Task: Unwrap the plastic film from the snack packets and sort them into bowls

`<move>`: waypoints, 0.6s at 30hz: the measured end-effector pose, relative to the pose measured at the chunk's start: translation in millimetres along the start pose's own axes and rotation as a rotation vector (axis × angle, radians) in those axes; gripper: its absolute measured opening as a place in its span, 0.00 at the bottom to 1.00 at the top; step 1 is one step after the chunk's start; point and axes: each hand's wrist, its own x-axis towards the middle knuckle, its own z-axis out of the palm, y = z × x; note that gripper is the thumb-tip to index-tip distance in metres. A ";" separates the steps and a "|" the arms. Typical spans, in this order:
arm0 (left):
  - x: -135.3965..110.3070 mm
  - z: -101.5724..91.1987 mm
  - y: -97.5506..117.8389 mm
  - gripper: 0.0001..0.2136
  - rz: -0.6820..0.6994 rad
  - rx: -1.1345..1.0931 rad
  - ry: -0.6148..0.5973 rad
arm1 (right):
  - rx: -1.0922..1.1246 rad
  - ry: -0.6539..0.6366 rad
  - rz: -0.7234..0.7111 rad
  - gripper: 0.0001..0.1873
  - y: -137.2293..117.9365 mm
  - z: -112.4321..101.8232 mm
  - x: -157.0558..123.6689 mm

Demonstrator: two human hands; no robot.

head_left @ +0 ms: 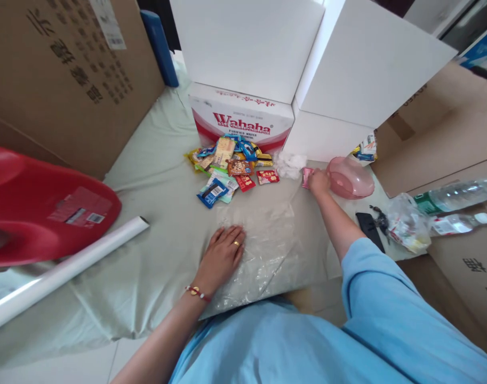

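Note:
My left hand [226, 249] lies flat on the left part of a clear plastic bag [273, 234], which is spread on the cloth-covered table [155, 240]. With my arm stretched forward, my right hand [320, 184] has its fingers closed on a small pink snack packet [306, 177]. Just right of that hand stands a translucent pink bowl [351, 178]. White crumpled tissue [290, 164] lies left of the packet. Farther left is a pile of colourful snack packets [231, 160], with a red packet [268, 176] at its right side and a blue packet [212, 193] at its front.
A Wahaha carton [243, 117] and white boxes [249, 48] stand behind the pile. On the left are a red plastic object [47, 208], a white tube [87, 258] and a cardboard box [63, 80]. A phone [369, 231], plastic bag [407, 221] and bottles [459, 196] lie right.

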 end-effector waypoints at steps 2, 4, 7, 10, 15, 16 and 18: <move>0.8 -0.5 0.9 0.20 -0.005 -0.018 0.005 | 0.002 0.008 0.062 0.22 3.7 -1.1 0.4; 1.3 -0.7 1.0 0.21 -0.006 -0.025 0.010 | 0.013 -0.008 0.138 0.27 5.8 0.7 2.0; 1.6 -0.6 0.3 0.20 -0.002 -0.021 0.011 | 0.057 -0.064 0.198 0.29 6.9 5.8 5.8; 1.6 -0.4 -0.6 0.20 0.004 -0.007 0.006 | 0.116 -0.092 0.197 0.25 4.9 11.1 6.2; 1.2 0.5 -1.2 0.20 0.009 0.011 0.009 | 0.199 -0.056 0.156 0.20 -3.1 12.5 -7.6; 1.0 0.7 -1.3 0.20 0.012 0.017 0.011 | 0.213 -0.046 0.135 0.19 -2.8 9.4 -10.1; 0.8 0.9 -1.4 0.20 0.017 0.026 0.011 | 0.226 0.011 0.050 0.18 3.1 -3.1 -10.5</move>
